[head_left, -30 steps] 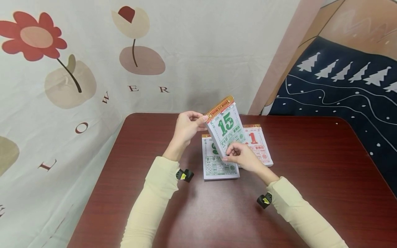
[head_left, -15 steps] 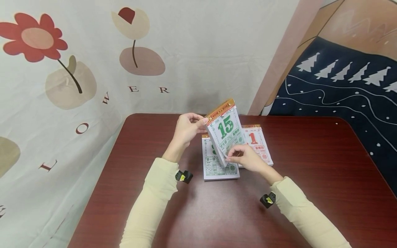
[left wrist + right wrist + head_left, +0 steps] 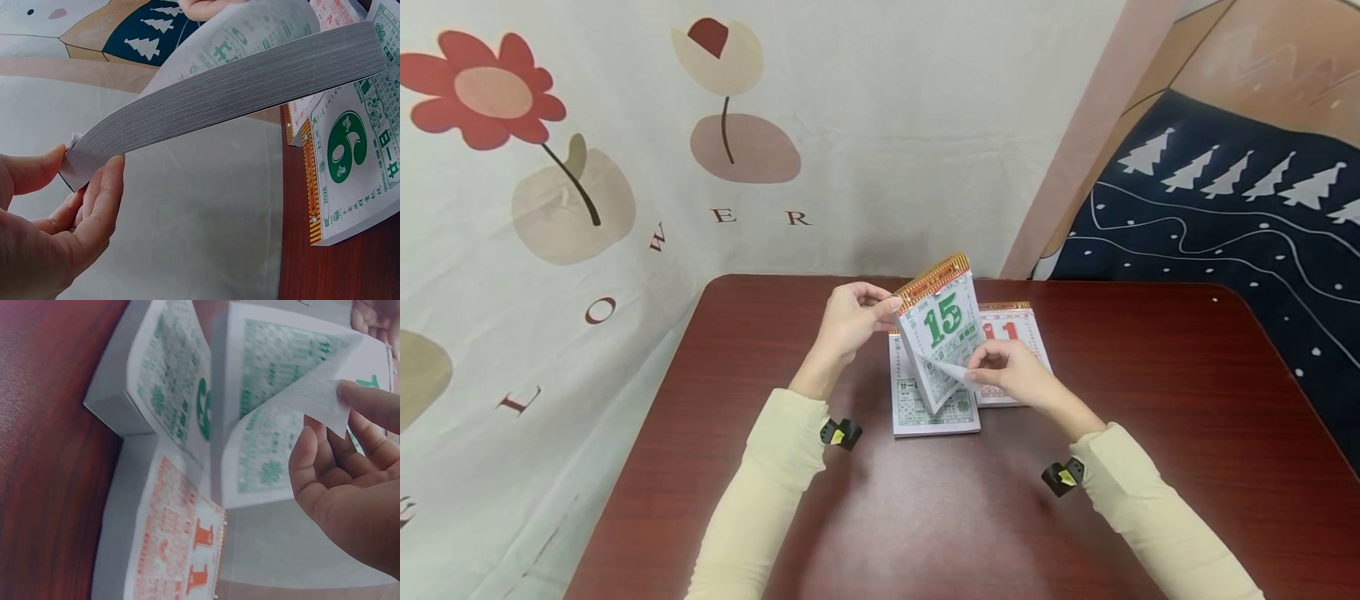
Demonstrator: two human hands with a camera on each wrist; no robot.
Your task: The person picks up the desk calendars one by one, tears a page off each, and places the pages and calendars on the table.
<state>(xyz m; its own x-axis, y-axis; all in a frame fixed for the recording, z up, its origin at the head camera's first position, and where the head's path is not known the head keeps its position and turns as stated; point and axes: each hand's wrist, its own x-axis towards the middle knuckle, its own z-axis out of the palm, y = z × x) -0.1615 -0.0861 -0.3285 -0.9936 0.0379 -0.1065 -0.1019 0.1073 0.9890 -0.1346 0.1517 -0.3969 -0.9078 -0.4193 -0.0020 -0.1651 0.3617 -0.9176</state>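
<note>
My left hand (image 3: 853,323) grips a thick tear-off calendar (image 3: 942,321) by its gold-and-red top strip, holding it tilted above the table. A green 15 shows on its front sheet. In the left wrist view the thumb presses one face of the pad (image 3: 237,90) and the fingers support the other. The lower corner of the top sheet (image 3: 315,403) is pinched by my right hand (image 3: 1011,371), lifted and curling back. Another green-printed page shows beneath it. Below lie a calendar with a green 9 (image 3: 910,408) and one with a red 11 (image 3: 1033,333), both partly covered.
The calendars lie toward the back of a dark red wooden table (image 3: 925,517). A white cloth with printed flowers (image 3: 880,192) hangs behind it. At the right is a dark blue cloth with white trees (image 3: 1217,225).
My right hand has drawn the sheet's corner up and to the right, so the page bends away from the pad. The held calendar and my left hand have sunk slightly.
</note>
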